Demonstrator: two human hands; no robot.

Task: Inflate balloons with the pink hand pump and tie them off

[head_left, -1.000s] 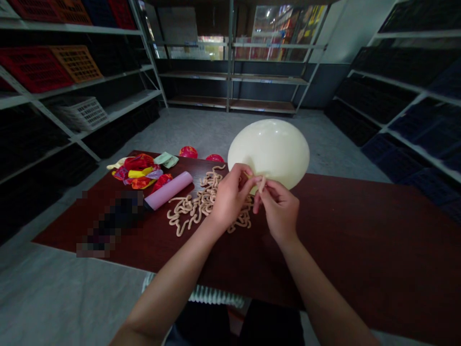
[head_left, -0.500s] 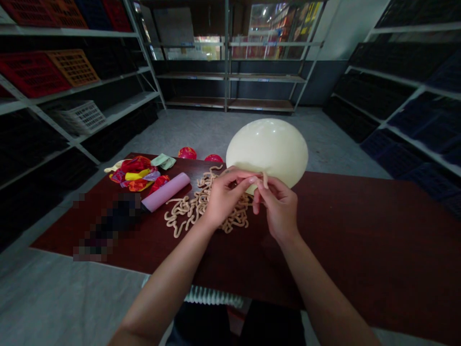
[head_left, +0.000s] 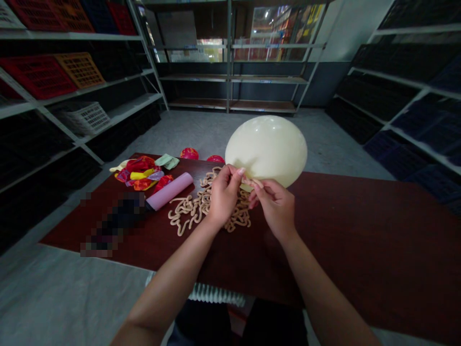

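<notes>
A big pale-yellow inflated balloon (head_left: 266,146) sits just beyond my fingers, its near lower side close behind them. My left hand (head_left: 225,194) is closed in a pinch, thumb up, at the near side of the balloon. My right hand (head_left: 275,204) pinches the other end of a short tan cord (head_left: 255,182) that runs between the two hands. Whether my left fingers also grip the balloon's neck is hidden. Under and beside my left hand lies a loose pile of curly tan cords (head_left: 185,206).
Left on the dark red table (head_left: 360,230) are a pink cylinder (head_left: 171,191), crumpled uninflated balloons (head_left: 140,173), a pale green folded piece (head_left: 166,161) and a pixelated dark patch. Two red balloons (head_left: 189,153) show past the far edge. Shelves with crates (head_left: 39,77) stand around.
The tan cord, which stood up as a bent piece at my right fingertips, now lies stretched between both hands. My left fingertips have drawn back leftward from the right ones.
</notes>
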